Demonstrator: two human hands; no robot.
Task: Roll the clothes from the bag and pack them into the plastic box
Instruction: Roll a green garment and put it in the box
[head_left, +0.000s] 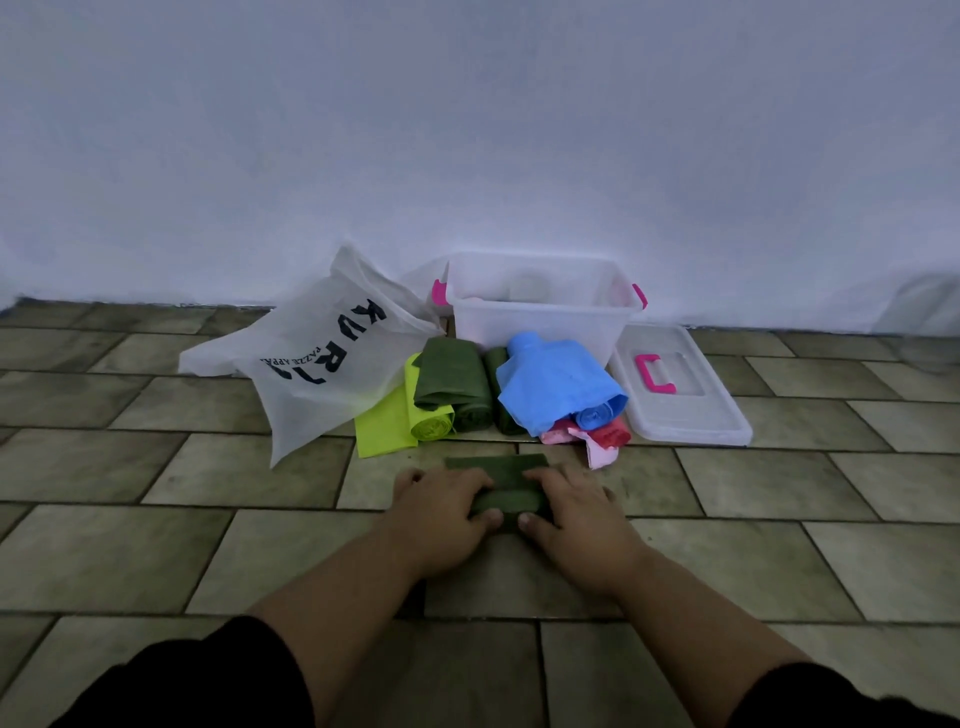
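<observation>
While left grip (441, 503), right grip (574, 506) clasp green cloth (506, 491) — half-rolled

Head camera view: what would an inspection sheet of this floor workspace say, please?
Surface: tiled floor.
Job's things: dark green cloth partly rolled; white bag lying to the left; plastic box open, by the wall; clothes pile, green, yellow, blue and pink, before the box.
Clutter: box lid on the floor, right of the box.
Hands: left hand and right hand both grip the dark green cloth.
Cables: nothing seen.
Surroundings: pale wall.
</observation>
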